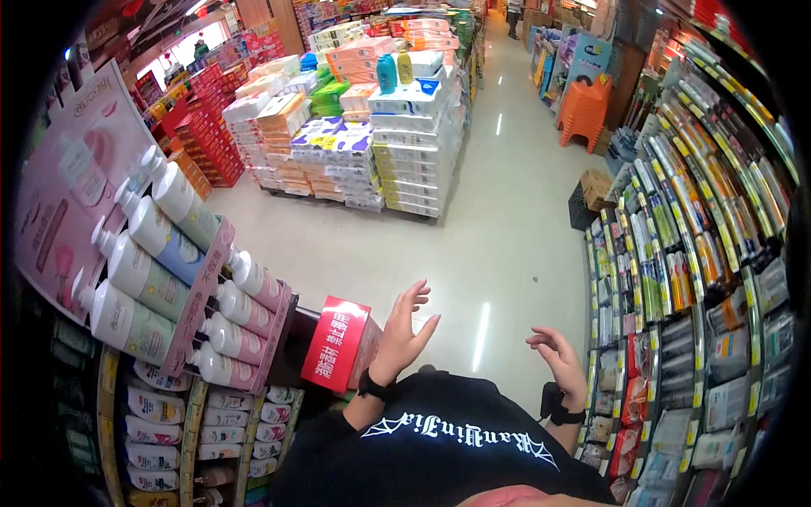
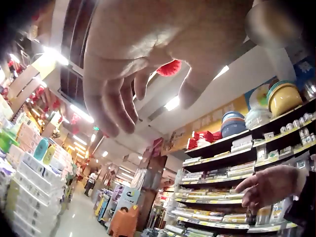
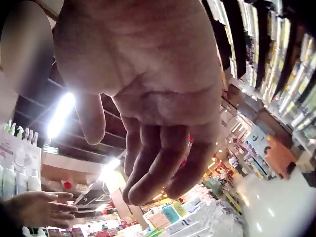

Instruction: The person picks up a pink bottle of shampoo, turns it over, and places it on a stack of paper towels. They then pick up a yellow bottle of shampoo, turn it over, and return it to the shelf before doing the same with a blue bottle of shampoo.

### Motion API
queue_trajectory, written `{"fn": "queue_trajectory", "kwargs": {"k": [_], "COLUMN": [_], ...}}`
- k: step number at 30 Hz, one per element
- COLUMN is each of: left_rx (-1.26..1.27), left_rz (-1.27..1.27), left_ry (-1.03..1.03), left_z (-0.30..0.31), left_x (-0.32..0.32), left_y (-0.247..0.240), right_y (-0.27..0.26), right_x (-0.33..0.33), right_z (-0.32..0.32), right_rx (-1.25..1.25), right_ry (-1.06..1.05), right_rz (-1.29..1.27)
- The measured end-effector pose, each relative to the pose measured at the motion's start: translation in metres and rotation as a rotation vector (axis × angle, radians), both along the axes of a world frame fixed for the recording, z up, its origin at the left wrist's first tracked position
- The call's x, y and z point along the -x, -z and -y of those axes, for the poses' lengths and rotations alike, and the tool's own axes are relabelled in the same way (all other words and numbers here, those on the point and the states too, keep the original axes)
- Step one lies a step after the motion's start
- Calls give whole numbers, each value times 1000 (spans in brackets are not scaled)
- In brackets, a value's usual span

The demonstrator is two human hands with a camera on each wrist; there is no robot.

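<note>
In the head view the left hand (image 1: 404,338) is raised in front of the body, fingers relaxed and thumb apart, holding nothing. A red box with white lettering (image 1: 336,345) stands just beside that hand, on its left. The right hand (image 1: 561,362) hangs in the air near the right-hand shelves, its fingers loosely bent and empty. The left wrist view shows the left palm (image 2: 163,54) with relaxed fingers, and the right hand (image 2: 274,186) beyond it. The right wrist view shows the right palm (image 3: 148,89) empty, with the left hand (image 3: 41,209) at lower left.
Pump bottles (image 1: 135,317) fill a pink-edged display at the left. Stacked tissue packs (image 1: 410,160) stand ahead beside a tiled aisle (image 1: 498,211). Shelves of packaged goods (image 1: 676,279) line the right side. Orange stools (image 1: 583,110) and a dark crate (image 1: 580,207) stand farther along. A distant person (image 1: 514,17) is up the aisle.
</note>
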State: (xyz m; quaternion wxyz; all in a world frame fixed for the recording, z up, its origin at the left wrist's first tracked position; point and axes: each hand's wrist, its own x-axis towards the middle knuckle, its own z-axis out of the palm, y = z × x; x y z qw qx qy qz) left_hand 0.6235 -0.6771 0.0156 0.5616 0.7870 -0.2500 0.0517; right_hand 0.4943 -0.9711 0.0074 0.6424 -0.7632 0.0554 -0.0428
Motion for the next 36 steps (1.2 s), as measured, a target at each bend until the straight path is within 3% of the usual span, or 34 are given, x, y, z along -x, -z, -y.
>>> {"fn": "queue_trajectory", "kwargs": {"k": [5,18,25,28,36], "left_rx": [-40,-63,-23,8,-3], "left_rz": [-23,-165,-89,-75,-82], "left_ry": [-21,-248,-348,-369,-292], "left_z": [-5,-2,47,76,160], "left_x": [-51,-141,-223,-263,-335], "left_y": [9,23,10,10,11], "right_y": [-1,18,-3,-16,1], "right_x": [-64,-244,-353,-394,-462], "right_z": [-3,8,62,96,171], "right_rx": [-1,45,139,154,135], "right_ry": [-43,-446,-568,-530,-520], "right_rz": [-72,-84,-52,-4,-80]}}
